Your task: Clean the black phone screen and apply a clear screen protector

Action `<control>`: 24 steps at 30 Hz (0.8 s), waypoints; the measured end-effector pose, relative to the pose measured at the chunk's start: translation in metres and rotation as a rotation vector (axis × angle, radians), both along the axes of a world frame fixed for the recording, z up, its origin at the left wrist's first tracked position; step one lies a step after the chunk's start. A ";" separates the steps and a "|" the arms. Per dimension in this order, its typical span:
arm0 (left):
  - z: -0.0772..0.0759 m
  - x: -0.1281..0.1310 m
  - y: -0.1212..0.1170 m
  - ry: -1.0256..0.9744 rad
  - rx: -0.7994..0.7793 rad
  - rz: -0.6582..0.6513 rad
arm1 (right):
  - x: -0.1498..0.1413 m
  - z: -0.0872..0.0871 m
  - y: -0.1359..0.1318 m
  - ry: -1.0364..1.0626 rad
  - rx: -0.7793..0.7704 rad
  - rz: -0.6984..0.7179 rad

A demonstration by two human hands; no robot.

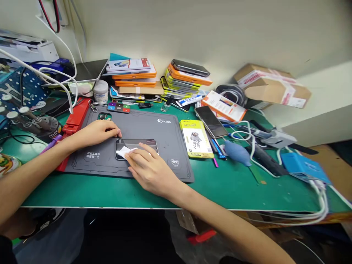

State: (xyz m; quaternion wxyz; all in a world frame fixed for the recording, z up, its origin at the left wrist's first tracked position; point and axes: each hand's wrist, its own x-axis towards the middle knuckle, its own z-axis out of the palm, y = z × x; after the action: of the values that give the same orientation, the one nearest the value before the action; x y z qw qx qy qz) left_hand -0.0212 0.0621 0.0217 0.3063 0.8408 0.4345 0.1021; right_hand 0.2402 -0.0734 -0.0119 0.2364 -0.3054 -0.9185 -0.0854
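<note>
A smartphone [143,143] lies screen-up on a grey work mat [154,126] in the middle of the green table. My right hand [150,168] presses a small white wipe [124,151] flat against the phone's screen, fingers together. At the phone's upper left corner rests my left hand [100,131]; its curled fingertips touch the phone's edge and hold it steady.
A yellow screen-protector pack [196,138], a second phone [211,121], a blue air blower [237,153] and cables lie right of the mat. Stacked orange and yellow boxes [187,80] line the wall. A red tool [77,117] and soldering stands [27,121] sit left. A cardboard box [271,86] is far right.
</note>
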 end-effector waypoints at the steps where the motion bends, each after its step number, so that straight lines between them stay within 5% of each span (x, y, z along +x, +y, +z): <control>1: 0.000 0.000 0.000 0.004 0.001 -0.001 | 0.006 -0.001 -0.001 0.000 0.004 -0.010; 9: -0.004 0.002 -0.001 0.002 -0.006 -0.012 | 0.078 -0.009 -0.018 0.041 -0.015 -0.150; 20: -0.001 0.000 0.000 0.006 0.021 -0.024 | 0.013 -0.003 0.000 0.060 -0.092 -0.055; 24: -0.001 0.000 0.001 0.007 0.020 -0.023 | 0.030 -0.005 -0.004 0.057 -0.086 -0.082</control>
State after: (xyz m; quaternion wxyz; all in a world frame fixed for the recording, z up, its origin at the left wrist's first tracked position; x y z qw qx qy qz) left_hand -0.0213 0.0627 0.0202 0.2978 0.8490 0.4249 0.1001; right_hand 0.2698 -0.0769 -0.0168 0.2452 -0.3551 -0.9009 -0.0467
